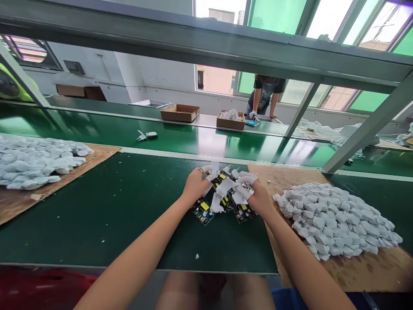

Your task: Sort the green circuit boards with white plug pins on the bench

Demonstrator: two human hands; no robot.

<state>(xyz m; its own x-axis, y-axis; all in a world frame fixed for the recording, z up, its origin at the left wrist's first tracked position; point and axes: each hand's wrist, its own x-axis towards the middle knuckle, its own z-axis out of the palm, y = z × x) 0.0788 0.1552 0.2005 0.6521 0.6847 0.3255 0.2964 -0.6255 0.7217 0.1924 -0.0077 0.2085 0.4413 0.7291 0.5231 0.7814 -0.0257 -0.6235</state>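
Green conveyor belt [97, 215] beneath outstretched left hand [195, 186] and right hand [260, 199].

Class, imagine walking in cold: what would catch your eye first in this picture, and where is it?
First come the left hand and right hand at the centre, on green circuit boards with white parts. A heap of white bundles lies on cardboard to the right, another heap to the left. A co-worker stands beyond the far belt.
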